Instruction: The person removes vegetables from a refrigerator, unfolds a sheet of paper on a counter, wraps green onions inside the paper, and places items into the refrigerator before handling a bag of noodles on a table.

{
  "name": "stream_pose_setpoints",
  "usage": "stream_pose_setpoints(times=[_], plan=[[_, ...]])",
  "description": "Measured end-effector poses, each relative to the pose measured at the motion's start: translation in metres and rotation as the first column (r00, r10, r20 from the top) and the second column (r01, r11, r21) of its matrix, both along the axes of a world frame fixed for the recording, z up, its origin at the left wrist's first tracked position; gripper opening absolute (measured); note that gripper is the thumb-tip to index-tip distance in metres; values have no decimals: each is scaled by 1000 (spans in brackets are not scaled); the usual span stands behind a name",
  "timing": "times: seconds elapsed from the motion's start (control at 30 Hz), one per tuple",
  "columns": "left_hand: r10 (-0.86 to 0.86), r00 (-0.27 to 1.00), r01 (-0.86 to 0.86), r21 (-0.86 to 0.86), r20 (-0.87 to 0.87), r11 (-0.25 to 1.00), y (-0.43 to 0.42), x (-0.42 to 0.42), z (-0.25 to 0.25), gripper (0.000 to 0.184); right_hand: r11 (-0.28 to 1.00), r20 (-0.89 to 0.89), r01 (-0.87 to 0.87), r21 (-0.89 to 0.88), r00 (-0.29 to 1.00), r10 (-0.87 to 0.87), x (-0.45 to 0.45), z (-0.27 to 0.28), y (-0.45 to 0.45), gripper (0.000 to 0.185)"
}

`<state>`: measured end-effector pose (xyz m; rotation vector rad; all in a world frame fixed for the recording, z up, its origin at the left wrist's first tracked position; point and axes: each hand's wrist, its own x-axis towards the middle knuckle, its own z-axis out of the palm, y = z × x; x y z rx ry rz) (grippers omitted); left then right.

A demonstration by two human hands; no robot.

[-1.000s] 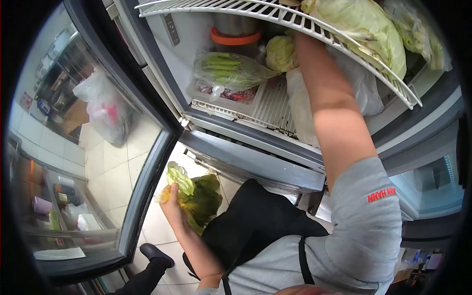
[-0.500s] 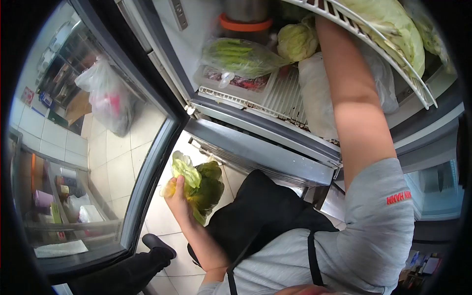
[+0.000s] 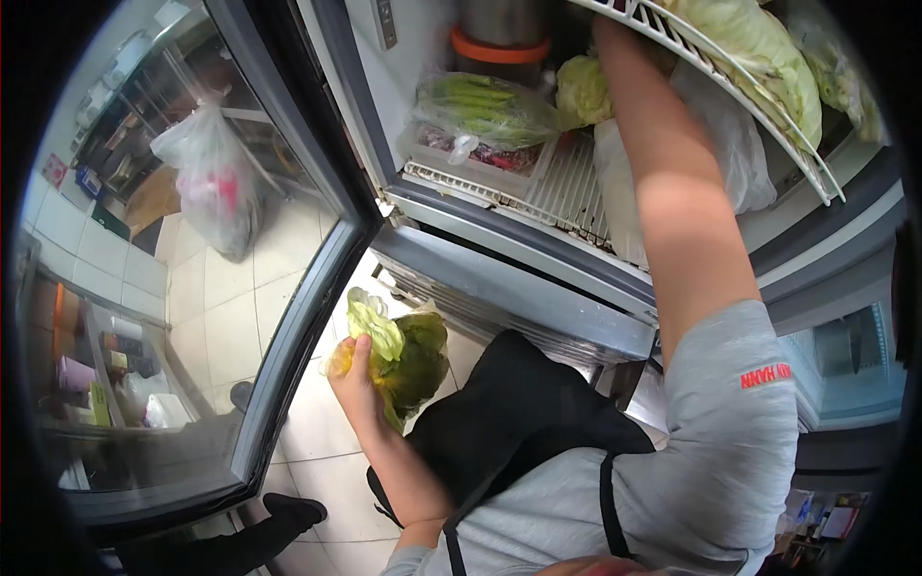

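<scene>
My left hand (image 3: 357, 377) is closed around a bunch of leafy greens (image 3: 413, 355), pale at the top with darker, yellowish leaves, held low in front of the open fridge. My right arm reaches up into the fridge past a white wire shelf (image 3: 711, 72); the right hand is hidden behind it. Beside that forearm are a round cabbage (image 3: 584, 93) and white plastic bags (image 3: 735, 163). Further left lie a clear bag of long green vegetables (image 3: 485, 104) and a plastic container with dark red contents (image 3: 480, 156).
The glass fridge door (image 3: 221, 365) stands open at left. Behind the glass hangs a plastic bag (image 3: 213, 192). Large pale cabbages (image 3: 754, 62) fill the upper shelf. A pot with an orange band (image 3: 499, 50) stands inside. Another person's shoe (image 3: 296, 509) is on the tiled floor.
My right arm reaches slightly further up and left into the fridge. The other person's shoe has moved left and down, and the view has shifted a little. My left hand keeps its hold.
</scene>
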<state>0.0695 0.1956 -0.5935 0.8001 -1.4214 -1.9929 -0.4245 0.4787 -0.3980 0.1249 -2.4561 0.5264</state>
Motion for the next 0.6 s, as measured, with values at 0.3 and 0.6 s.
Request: stream_pose_setpoints(times=[0.3,0.6], plan=[[40,999,-40,10,8,999,-8,6,-4,20,997,-66,10,-70,998,-14,-29,11,13,83],[33,999,-33,21,30,999,-6,-5,-4,20,950,617,-307,58,759,208,48,29,7,88]])
